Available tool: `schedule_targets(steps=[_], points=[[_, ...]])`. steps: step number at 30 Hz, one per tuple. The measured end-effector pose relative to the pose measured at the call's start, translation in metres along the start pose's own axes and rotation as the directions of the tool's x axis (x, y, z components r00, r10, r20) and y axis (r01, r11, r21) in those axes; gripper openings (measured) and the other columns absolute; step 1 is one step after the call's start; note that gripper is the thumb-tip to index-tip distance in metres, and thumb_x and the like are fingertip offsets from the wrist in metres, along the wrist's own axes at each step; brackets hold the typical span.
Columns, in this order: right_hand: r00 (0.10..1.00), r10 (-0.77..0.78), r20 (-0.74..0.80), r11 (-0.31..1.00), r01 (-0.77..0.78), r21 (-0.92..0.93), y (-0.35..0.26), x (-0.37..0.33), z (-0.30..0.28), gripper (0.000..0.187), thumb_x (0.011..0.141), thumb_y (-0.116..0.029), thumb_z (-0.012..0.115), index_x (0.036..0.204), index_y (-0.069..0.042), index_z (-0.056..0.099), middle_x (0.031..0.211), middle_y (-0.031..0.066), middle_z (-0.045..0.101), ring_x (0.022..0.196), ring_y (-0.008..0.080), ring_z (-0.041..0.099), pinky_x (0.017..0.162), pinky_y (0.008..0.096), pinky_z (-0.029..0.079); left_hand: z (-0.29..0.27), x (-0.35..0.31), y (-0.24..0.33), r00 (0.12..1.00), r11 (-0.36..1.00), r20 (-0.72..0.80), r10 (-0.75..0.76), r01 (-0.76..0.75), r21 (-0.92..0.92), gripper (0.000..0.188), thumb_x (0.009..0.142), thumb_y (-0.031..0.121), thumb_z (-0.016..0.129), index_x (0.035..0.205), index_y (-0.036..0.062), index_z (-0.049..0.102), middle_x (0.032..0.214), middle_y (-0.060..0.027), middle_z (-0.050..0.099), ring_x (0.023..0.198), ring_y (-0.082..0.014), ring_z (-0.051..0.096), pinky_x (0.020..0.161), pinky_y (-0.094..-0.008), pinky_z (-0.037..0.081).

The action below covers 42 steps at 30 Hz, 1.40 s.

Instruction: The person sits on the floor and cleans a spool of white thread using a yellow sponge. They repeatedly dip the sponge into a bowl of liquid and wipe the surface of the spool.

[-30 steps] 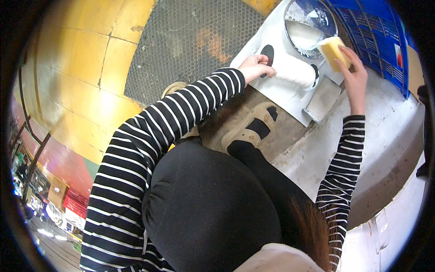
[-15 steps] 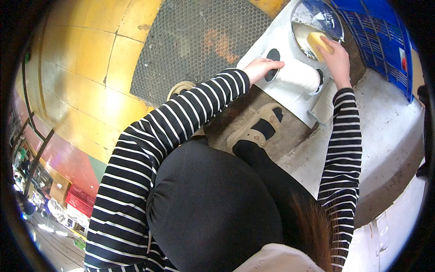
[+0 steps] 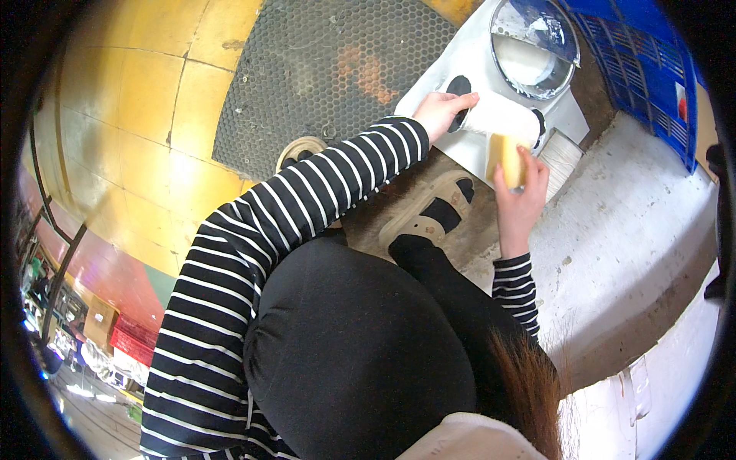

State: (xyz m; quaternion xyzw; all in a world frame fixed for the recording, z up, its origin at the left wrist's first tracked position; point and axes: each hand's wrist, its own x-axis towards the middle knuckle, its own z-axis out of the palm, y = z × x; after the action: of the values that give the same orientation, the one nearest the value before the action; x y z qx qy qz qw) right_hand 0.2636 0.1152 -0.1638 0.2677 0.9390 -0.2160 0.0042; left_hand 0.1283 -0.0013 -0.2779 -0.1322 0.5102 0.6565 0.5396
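Note:
My left hand (image 3: 438, 113) grips one end of a white cylinder (image 3: 502, 121), by its black oval end piece (image 3: 459, 86). My right hand (image 3: 521, 198) holds a yellow sponge (image 3: 507, 159) between thumb and fingers. The sponge is at the near side of the cylinder; whether it presses on it I cannot tell. Beyond the cylinder stands a round bowl (image 3: 494, 67) with a white substance inside, its far half under a clear, shiny cover (image 3: 533, 27). Bowl and cylinder are over a white sheet (image 3: 468, 57).
To the right stands a blue slatted crate (image 3: 644, 84). A white ribbed piece (image 3: 563, 165) lies near the sheet's right corner. A dark honeycomb mat (image 3: 307, 92) covers part of the yellow tiled floor (image 3: 138, 92). My slippered foot (image 3: 441, 211) is just below the sheet.
My right hand has brought the sponge out of the bowl, down and toward me, to the near side of the cylinder. My left hand has kept its grip on the end.

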Motion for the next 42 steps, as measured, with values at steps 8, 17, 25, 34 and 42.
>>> schedule_targets(steps=[8, 17, 25, 34, 42], points=[[0.992, -0.021, -0.125, 0.999, 0.027, 0.046, -0.005, 0.005, -0.004, 0.046, 0.078, -0.009, 0.077, 0.122, -0.006, 0.062, 0.110, 0.0138, 0.053, 0.100, 0.0295, 0.057, 0.087, 0.0389, 0.049, -0.001, -0.007, -0.001, 0.999, 1.000, 0.034, -0.016, 0.016, -0.008, 0.048, 0.088, 0.043, 0.069, 0.098, -0.0038, 0.070, 0.087, -0.0030, 0.065, 0.081, -0.0101, 0.055, 0.078, -0.0240, 0.042], [0.957, 0.221, -0.188, 0.972, -0.232, -0.041, 0.021, 0.021, 0.000, 0.047, 0.081, -0.013, 0.074, 0.125, -0.010, 0.059, 0.110, 0.0150, 0.051, 0.101, 0.0314, 0.056, 0.088, 0.0413, 0.048, -0.005, -0.016, -0.021, 0.990, 0.998, 0.135, -0.040, 0.046, -0.041, 0.033, 0.095, 0.037, 0.064, 0.107, 0.0058, 0.069, 0.093, 0.0059, 0.062, 0.088, -0.0057, 0.049, 0.084, -0.0227, 0.037], [0.988, 0.093, -0.126, 0.996, -0.091, 0.017, 0.008, 0.008, 0.012, 0.049, 0.081, -0.015, 0.075, 0.126, -0.008, 0.056, 0.110, 0.0157, 0.052, 0.103, 0.0326, 0.056, 0.090, 0.0412, 0.047, 0.001, -0.018, -0.033, 0.998, 0.996, 0.064, 0.024, -0.018, -0.087, 0.035, 0.092, 0.039, 0.068, 0.092, 0.0039, 0.067, 0.081, 0.0045, 0.056, 0.078, -0.0063, 0.044, 0.073, -0.0234, 0.036], [0.976, 0.160, -0.150, 0.984, -0.169, -0.053, 0.026, 0.022, -0.009, 0.046, 0.081, -0.016, 0.074, 0.123, -0.009, 0.059, 0.110, 0.0144, 0.055, 0.102, 0.0305, 0.058, 0.088, 0.0405, 0.049, 0.000, -0.021, -0.036, 0.995, 0.998, 0.096, -0.017, 0.022, -0.051, 0.044, 0.094, 0.040, 0.065, 0.117, 0.0020, 0.064, 0.105, 0.0018, 0.063, 0.102, -0.0088, 0.051, 0.096, -0.0257, 0.036], [0.998, -0.055, -0.006, 0.998, 0.055, 0.006, 0.001, 0.004, 0.013, 0.048, 0.077, -0.010, 0.074, 0.124, -0.012, 0.061, 0.111, 0.0129, 0.051, 0.100, 0.0306, 0.058, 0.085, 0.0364, 0.051, -0.004, -0.019, -0.035, 0.988, 0.998, 0.151, -0.027, 0.035, -0.052, 0.077, 0.089, 0.042, 0.072, 0.136, -0.0127, 0.047, 0.126, -0.0150, 0.060, 0.118, -0.0188, 0.053, 0.103, -0.0290, 0.038]])
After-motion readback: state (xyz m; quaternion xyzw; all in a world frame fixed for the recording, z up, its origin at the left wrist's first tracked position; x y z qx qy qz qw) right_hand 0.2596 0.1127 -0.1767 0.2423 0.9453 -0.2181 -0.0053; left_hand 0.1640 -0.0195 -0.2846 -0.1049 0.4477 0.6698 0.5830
